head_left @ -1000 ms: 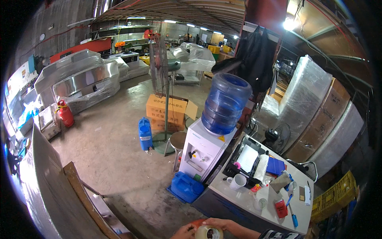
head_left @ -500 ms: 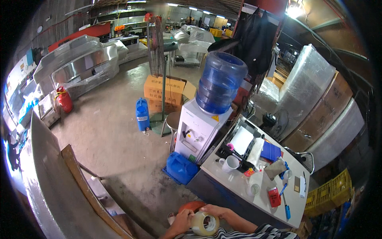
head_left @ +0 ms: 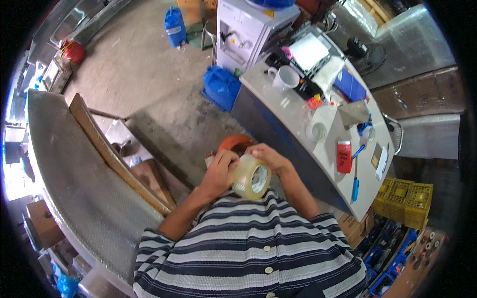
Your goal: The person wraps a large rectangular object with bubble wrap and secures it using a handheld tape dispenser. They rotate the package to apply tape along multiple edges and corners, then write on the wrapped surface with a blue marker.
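A wide roll of clear packing tape [head_left: 242, 180] is held in front of my striped shirt, its round opening facing right. My left hand [head_left: 221, 169] closes on the roll's left side, with the fingers bent over its upper edge. At the roll's top right, my right hand [head_left: 268, 158] has its fingers curled against the tape; the fingertips are partly hidden. Just beyond the hands, lower down, shows a round orange-red object [head_left: 235, 143], partly covered by them.
On the right stands a desk [head_left: 298, 130] with a white mug [head_left: 284, 78], a red packet [head_left: 344, 157] and a blue cutter [head_left: 356, 189]. A bubble-wrapped panel [head_left: 84, 164] runs along my left. Ahead are a water dispenser [head_left: 238, 37] and a blue jug [head_left: 219, 87].
My view has tilted down, so the hands, tape roll and shirt sit higher in the picture. Both hands still hold the roll.
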Available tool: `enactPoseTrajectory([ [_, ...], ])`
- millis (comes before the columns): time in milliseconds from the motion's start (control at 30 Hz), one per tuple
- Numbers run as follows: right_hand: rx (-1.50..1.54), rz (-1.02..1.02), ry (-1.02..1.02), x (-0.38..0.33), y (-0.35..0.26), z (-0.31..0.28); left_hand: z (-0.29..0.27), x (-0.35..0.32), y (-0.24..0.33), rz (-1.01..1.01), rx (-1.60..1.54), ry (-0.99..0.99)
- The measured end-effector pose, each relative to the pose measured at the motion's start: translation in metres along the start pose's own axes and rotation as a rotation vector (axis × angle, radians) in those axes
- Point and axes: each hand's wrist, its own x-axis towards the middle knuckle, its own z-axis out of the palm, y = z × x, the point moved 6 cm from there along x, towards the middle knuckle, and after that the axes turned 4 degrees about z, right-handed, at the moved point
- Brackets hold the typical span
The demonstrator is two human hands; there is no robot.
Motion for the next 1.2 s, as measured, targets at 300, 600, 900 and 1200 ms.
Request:
enactPoseTrajectory([
  [300,0.039,0.022,-0.036,-0.034,0.006,-0.021,0.044,0.005,-0.003,-0.376,-0.263,-0.085],
  [600,0.089,-0.045,-0.092,-0.046,-0.005,-0.031,0.07,0.014,0.0,-0.49,-0.758,-0.066],
  [900,0.15,-0.04,-0.116,-0.044,-0.006,-0.036,0.073,0.02,0.022,-0.524,-0.733,0.009],
  [1200,0.054,-0.173,0.168,-0.052,-0.011,-0.045,0.07,0.013,0.015,-0.548,-0.456,0.126],
])
